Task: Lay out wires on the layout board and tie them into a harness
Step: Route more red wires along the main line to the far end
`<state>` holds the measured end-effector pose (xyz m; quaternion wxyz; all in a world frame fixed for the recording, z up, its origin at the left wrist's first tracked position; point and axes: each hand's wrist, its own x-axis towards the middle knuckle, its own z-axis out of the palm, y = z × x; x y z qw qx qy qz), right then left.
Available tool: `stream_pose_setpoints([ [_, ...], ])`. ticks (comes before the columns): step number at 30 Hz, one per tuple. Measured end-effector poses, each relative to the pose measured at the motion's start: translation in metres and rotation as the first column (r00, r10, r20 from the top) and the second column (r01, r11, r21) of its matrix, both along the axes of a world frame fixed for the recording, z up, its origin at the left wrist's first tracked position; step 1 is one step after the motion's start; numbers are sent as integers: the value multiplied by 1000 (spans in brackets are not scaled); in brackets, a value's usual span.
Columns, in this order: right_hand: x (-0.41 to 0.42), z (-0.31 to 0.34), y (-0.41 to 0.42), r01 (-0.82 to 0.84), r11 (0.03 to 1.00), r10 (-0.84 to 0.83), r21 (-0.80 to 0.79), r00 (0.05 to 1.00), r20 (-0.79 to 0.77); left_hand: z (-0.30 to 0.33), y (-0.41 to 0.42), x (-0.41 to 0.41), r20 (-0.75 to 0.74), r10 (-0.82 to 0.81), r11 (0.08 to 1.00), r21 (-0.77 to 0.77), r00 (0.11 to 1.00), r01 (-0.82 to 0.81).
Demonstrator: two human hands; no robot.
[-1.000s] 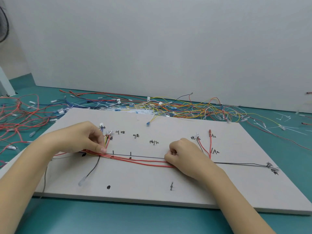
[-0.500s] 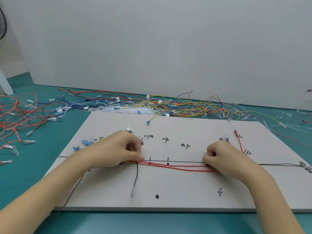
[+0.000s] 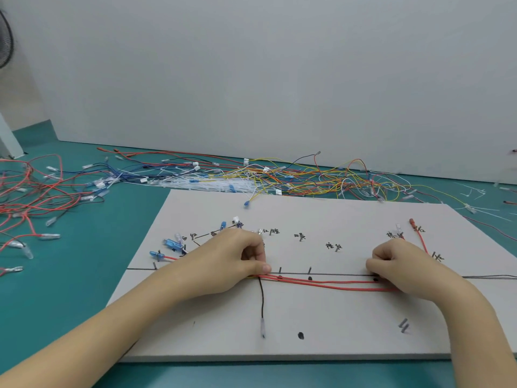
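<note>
A grey layout board with hand-written marks lies on the teal table. A bundle of red wires runs along its drawn black line. My left hand pinches the bundle's left part with curled fingers, thumb on the wires. My right hand grips the bundle further right, fingers curled over it. A black wire with a clear terminal branches down from my left hand. Blue terminals fan out at the board's left. A red wire branches up beside my right hand.
A long tangle of yellow, orange and blue loose wires with white cable ties lies behind the board. More red wires are spread on the table at the left. A fan's edge shows at the far left.
The view has swung left, so board and hands sit further right in frame. Both hands keep their hold on the red bundle. The blue terminals at the board's left came into sight.
</note>
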<state>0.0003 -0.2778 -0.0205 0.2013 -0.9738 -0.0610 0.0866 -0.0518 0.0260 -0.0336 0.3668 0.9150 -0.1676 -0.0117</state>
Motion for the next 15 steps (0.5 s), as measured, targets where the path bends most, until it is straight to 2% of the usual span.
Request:
stream_pose_setpoints([
  [8,1,-2,0,51,998,-50,34,999,-20,0,2,3,-39,13,994,-111,999,-17],
  [15,2,-4,2,90,996,-90,24,996,4,2,18,10,30,99,988,-119,995,-95],
])
